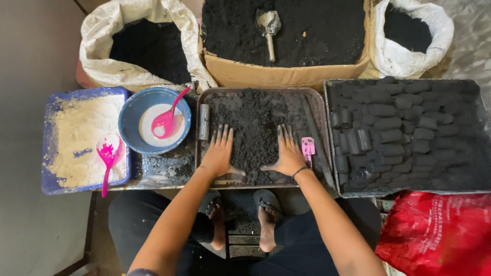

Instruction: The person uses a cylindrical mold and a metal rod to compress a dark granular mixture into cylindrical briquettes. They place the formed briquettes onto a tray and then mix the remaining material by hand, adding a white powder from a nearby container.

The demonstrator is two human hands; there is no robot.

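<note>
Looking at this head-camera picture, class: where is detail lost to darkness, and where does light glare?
Head view: the black cylinders in the right tray merge into shadow; the metal scoop glints; the white sacks look bright; both hands on the dark mix appear sharp.

Dim, soft overhead light; sharp centre, slightly warped edges.

Centre of the frame is a tray (307,97) with a heap of powder (253,128) in it, both hands (219,153) (287,156) flat on the heap. Frame-left: a bowl (130,122), then a tray of flour (48,148). Frame-right: a tray of briquettes (404,133). Along the top, two sacks (102,36) (440,30) flank a cardboard box (281,75) with a scoop (269,25) in it.
</note>
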